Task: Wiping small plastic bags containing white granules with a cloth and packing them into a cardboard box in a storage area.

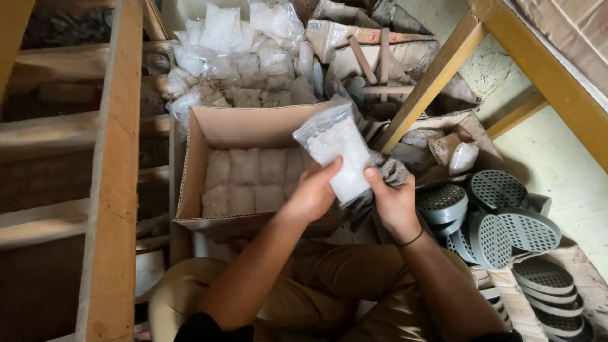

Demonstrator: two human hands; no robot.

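Both my hands hold one clear plastic bag of white crystals point(335, 149) upright over the right edge of an open cardboard box point(193, 168). My left hand point(313, 193) grips the bag's lower left side. My right hand point(392, 199) pinches its lower right side; a thin dark band circles that wrist. Inside the box, several similar white packets point(250, 177) lie packed in rows.
A heap of filled clear bags point(240, 50) is piled behind the box. Grey perforated round discs point(500, 221) are stacked at the right. A wooden ladder-like frame point(114, 164) stands at the left, and slanted wooden beams point(437, 69) cross the right. My knees in tan trousers are below.
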